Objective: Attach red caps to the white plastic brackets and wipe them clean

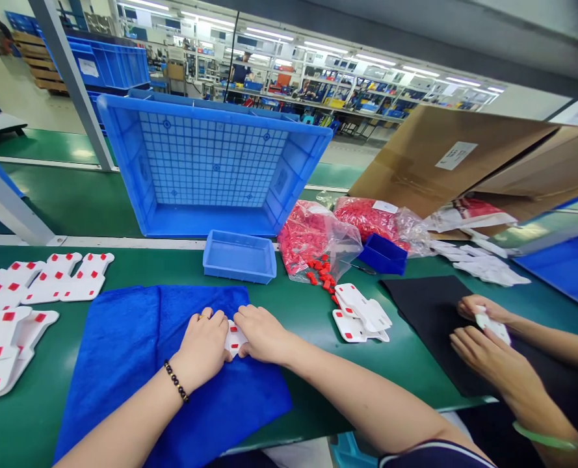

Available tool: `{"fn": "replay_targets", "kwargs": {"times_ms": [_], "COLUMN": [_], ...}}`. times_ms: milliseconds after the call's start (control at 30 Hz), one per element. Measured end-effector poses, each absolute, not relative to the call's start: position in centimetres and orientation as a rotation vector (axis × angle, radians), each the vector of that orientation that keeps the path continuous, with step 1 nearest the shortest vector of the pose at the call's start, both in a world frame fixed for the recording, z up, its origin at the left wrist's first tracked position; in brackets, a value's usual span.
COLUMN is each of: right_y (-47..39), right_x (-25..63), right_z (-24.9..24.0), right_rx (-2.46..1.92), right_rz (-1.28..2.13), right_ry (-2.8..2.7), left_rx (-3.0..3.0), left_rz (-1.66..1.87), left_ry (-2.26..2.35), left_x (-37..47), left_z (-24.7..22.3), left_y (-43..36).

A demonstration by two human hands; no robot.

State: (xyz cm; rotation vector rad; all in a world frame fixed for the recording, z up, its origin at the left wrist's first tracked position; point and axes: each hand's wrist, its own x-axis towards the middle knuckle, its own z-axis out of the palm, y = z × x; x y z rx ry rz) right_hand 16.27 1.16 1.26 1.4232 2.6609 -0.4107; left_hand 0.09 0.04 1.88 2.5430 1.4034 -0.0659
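Both my hands grip one white plastic part with red inserts [235, 339], low over the blue cloth [123, 344]. My left hand [205, 341], with a beaded bracelet at the wrist, closes on the part's left side. From the right, my right hand [262, 333] has its fingers pressed on the same part. My fingers hide much of it. Similar white parts with red squares [69, 279] lie in rows at the left, and a small pile of white parts [361, 315] lies right of my hands. Loose red pieces [325, 276] spill near that pile.
A large blue crate [215, 221] stands tilted behind a small blue tray [240, 257]. Bags of red pieces [301, 237], a dark blue bin [383, 253] and a cardboard box [415, 162] are at the back right. A co-worker's hands [493, 344] hold a white part over a black mat [430, 318].
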Motion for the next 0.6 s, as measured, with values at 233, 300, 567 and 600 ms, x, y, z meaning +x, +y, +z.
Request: {"fn": "replay_targets", "kwargs": {"times_ms": [233, 300, 567, 600], "right_y": [1.5, 1.6, 1.1, 1.1], "right_x": [16.0, 16.0, 17.0, 17.2], "right_z": [1.2, 1.1, 1.6, 1.7], "right_rx": [1.400, 1.401, 1.455, 1.452], "right_rz": [-0.445, -0.469, -0.675, -0.735], "right_ry": [2.649, 2.649, 2.661, 2.669], "left_rx": [2.517, 2.504, 2.490, 2.495], "left_rz": [-0.066, -0.078, -0.005, 0.007], "left_ry": [1.439, 1.443, 1.423, 1.418], "left_x": [0.0, 0.1, -0.6, -0.7], "left_z": [1.5, 1.6, 1.7, 1.6], "left_y": [-0.5, -0.5, -0.4, -0.4]}}
